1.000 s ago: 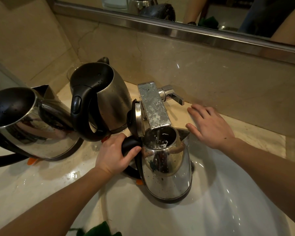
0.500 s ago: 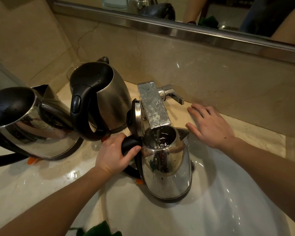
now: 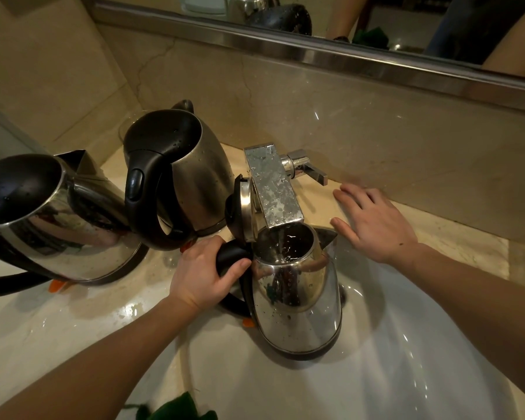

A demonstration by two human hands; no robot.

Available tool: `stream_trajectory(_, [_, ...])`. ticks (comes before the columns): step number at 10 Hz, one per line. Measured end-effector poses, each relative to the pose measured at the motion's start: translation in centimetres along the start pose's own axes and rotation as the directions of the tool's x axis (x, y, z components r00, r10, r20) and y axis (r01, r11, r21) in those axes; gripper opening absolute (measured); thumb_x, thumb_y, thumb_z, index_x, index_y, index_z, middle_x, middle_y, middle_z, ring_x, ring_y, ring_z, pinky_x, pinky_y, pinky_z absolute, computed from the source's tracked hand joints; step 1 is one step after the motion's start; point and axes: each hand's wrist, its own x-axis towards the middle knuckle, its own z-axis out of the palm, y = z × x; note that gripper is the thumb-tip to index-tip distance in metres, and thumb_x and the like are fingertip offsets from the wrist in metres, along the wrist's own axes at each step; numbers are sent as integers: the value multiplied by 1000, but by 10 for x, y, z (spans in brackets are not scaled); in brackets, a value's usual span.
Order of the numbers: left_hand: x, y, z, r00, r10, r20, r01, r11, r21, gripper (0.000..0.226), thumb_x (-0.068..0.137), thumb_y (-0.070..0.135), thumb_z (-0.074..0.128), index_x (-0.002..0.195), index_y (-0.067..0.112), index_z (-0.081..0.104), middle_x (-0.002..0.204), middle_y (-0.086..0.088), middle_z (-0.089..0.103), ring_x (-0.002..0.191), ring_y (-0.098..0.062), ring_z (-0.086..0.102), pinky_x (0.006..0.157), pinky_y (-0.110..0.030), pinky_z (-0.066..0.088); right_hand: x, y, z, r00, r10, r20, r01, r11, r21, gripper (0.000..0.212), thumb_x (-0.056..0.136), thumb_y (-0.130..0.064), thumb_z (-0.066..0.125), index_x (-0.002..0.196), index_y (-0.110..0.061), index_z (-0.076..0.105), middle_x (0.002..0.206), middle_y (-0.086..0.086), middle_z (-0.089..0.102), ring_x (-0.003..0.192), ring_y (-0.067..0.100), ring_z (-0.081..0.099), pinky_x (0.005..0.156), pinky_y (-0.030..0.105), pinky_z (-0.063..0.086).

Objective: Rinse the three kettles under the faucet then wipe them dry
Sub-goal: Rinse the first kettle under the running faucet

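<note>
Kettle (image 3: 297,286) is clamped by the left hand (image 3: 200,274) and held under the faucet (image 3: 273,189) so water is caught; right hand (image 3: 376,225) is laid flat on the worktop (image 3: 467,247).

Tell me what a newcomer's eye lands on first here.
The open-lidded steel kettle in the white sink, with water running into it from the square faucet, draws the eye first; the left hand grips its handle. Two more kettles stand on the counter to the left, and the right hand lies flat beside the faucet.

Mirror (image 3: 406,16) above marble counter (image 3: 470,242)
</note>
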Motion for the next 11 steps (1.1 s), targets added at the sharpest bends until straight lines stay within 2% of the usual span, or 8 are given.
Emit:
stream_trajectory(9, [0, 1, 0, 1000, -10, 14, 9, 1000, 19, 82, 80, 82, 21, 94, 12, 62, 82, -3, 62, 75, -20, 57, 66, -33, 47, 1, 0, 0, 1000, -6, -3, 6, 1000, -17, 65, 99, -58, 21, 147, -17, 36, 149, 4, 38, 123, 27, 40, 107, 40, 34])
stream_trajectory(11, [-1, 3, 0, 1000, -16, 16, 15, 1000, 22, 79, 80, 81, 22, 94, 13, 61, 81, -3, 61, 74, -19, 56, 66, -32, 46, 0, 1, 0, 1000, -9, -5, 9, 1000, -16, 69, 97, -61, 16, 148, -17, 35, 149, 3, 37, 124, 26, 38, 107, 39, 34])
